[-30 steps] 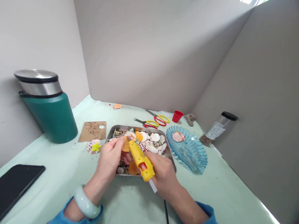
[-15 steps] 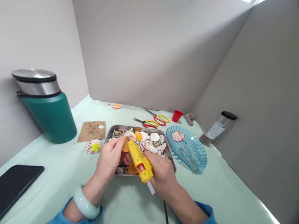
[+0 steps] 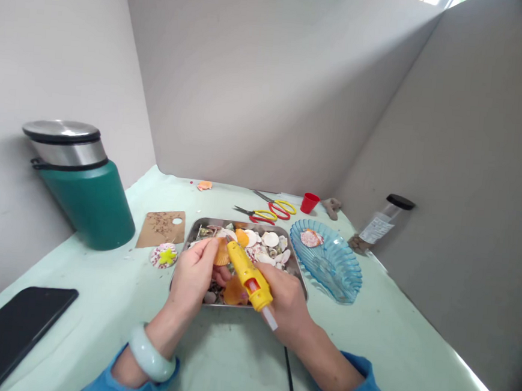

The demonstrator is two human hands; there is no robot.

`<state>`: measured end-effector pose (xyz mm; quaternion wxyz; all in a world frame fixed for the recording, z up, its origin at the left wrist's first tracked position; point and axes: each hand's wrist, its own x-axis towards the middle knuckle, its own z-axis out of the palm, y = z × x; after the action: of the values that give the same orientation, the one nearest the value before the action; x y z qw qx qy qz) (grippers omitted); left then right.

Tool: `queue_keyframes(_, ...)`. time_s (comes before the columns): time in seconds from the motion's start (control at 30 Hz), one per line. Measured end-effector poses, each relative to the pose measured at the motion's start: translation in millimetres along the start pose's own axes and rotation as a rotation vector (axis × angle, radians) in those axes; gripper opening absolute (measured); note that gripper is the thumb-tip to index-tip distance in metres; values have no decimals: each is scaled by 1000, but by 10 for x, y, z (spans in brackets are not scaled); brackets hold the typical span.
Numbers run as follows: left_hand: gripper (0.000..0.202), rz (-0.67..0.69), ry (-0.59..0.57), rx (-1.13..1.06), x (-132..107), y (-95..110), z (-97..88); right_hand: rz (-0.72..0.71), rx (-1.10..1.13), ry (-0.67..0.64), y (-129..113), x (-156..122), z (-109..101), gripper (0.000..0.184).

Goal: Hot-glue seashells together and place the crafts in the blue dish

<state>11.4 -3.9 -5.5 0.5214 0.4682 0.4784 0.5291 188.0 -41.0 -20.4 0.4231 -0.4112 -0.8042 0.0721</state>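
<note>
Between the fingers of my left hand (image 3: pixel 195 271) is an orange seashell (image 3: pixel 223 253), its ribbed side partly in view. My right hand (image 3: pixel 286 303) is wrapped round a yellow hot glue gun (image 3: pixel 248 274), with a clear glue stick (image 3: pixel 270 318) poking out of its back end. The gun's nozzle points away from me, close to the upper right edge of the shell; whether it touches cannot be made out. Below both hands sits a metal tray (image 3: pixel 300 276) full of white, orange and speckled shells. The gun's trigger is hidden by my right hand.
Left of the tray lie a decorated shell (image 3: pixel 164 256), a brown card (image 3: pixel 161 228), a phone (image 3: pixel 17 336) and a green bottle (image 3: pixel 88 203). Behind are scissors (image 3: pixel 259 214) and a red cup (image 3: pixel 310 203). On the right are a blue shell-shaped dish (image 3: pixel 328 264) and a clear jar (image 3: pixel 380 223).
My right hand has shifted the glue gun slightly right, so more of the orange shell shows. My left hand holds the shell in nearly the same place.
</note>
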Motion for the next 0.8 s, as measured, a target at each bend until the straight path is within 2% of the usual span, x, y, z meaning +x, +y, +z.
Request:
queue_keyframes(0.13,41,1,1,12,1,17,7,225,171,-1,-14,23,-44,10)
queue_keyframes(0.23,42,7,-2,18,-10,28,6,327,251,-16,-6,33,-48,15)
queue_keyframes(0.6,41,17,-16,0,-11,31,1,389,339,-36,-4,42,-52,17)
queue_keyframes(0.8,41,21,-29,5,-4,3,-11,372,309,-48,0,44,-64,17)
